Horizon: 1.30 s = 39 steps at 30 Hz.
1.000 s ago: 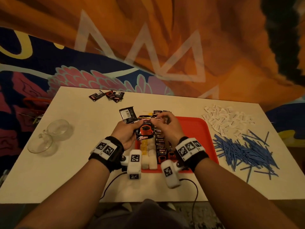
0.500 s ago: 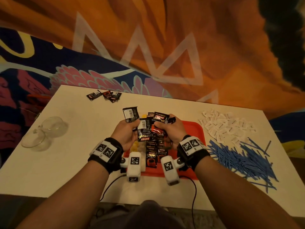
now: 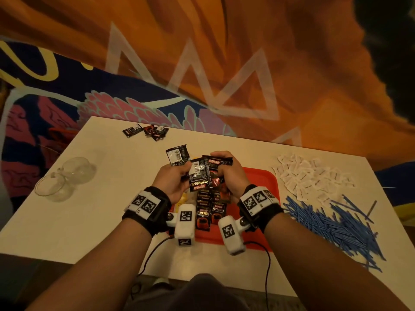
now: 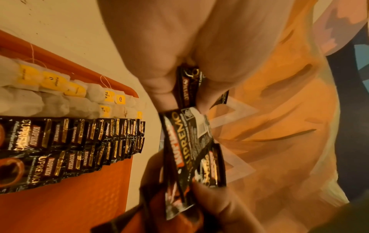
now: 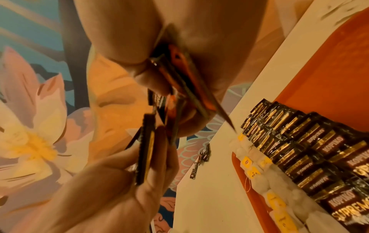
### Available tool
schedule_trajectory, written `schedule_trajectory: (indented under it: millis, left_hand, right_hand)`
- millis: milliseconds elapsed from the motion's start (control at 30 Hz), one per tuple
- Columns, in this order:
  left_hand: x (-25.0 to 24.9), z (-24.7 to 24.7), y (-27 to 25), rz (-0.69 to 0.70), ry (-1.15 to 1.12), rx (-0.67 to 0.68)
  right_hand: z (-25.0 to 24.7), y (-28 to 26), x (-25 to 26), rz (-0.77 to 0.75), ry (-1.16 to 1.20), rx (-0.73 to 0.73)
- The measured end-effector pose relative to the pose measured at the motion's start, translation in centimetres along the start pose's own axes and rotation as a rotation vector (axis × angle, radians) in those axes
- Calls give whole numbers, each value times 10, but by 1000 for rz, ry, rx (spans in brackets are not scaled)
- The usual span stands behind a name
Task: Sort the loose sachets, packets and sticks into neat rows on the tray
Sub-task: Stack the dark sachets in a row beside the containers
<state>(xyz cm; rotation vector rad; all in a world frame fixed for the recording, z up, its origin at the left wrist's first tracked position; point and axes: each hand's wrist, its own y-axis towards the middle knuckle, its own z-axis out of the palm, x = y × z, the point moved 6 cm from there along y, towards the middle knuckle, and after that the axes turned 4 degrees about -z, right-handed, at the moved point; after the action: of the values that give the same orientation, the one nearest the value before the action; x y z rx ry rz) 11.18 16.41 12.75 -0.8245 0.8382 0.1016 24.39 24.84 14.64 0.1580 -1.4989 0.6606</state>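
Both hands hold a bunch of black coffee sachets [image 3: 198, 176] above the far left of the red tray [image 3: 262, 182]. My left hand [image 3: 173, 178] pinches several of them [image 4: 187, 141] between thumb and fingers. My right hand [image 3: 229, 173] grips the others [image 5: 179, 88] from the right side. On the tray lie two overlapping rows of black coffee sachets [image 3: 210, 209] [image 4: 79, 141] [image 5: 303, 151] and, left of them, rows of tea bags with yellow tags [image 4: 60, 91] [image 5: 257, 170]. One more sachet [image 3: 177, 154] sticks up behind my left hand.
Several loose black sachets [image 3: 146, 131] lie at the table's far left. A pile of white sachets [image 3: 312, 176] and a heap of blue sticks [image 3: 330, 223] lie right of the tray. Two clear glass bowls [image 3: 62, 178] stand at the left. The table's front edge is near my wrists.
Both hands have lifted the bunch of sachets off the tray's far end and drawn it a little nearer. The rows on the tray below now show.
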Motion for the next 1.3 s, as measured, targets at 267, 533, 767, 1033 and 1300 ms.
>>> schedule_trajectory:
  millis: [267,533,767,1033,1300]
  left_hand:
    - [11,2,-8,61,76,-47]
    - [3,-9,-8,47,5,-8]
    - [6,-18,-7,24,155,-47]
    - [12,-7,-11,-143,-29,133]
    - [13,-7,-10,-78,2,151]
  right_hand:
    - [29,-2,-10,-9,-98,145]
    - [9,0,3,-165,-409,58]
    - [14,-14,50,-743,-658,-45]
    - [35,-26,27,-946,-1166,232]
    - [11,-23,21,-541,-633,82]
